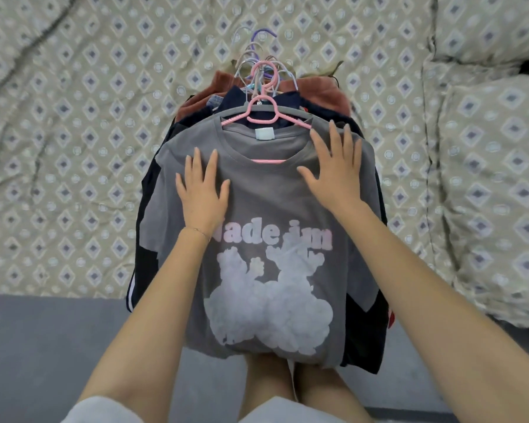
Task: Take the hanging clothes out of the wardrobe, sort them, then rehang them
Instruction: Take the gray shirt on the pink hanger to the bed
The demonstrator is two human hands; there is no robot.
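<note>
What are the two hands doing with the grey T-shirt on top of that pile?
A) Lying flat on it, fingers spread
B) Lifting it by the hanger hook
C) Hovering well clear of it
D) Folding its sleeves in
A: the left hand and the right hand both lie flat with fingers spread on the chest of the grey T-shirt, and neither touches the pink hanger.

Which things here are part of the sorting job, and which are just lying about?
Job: grey T-shirt, pink hanger, clothes pile underneath, other hanger hooks, left hand and right hand flat on the T-shirt.
Lying about: patterned bedspread, pillow.
</note>
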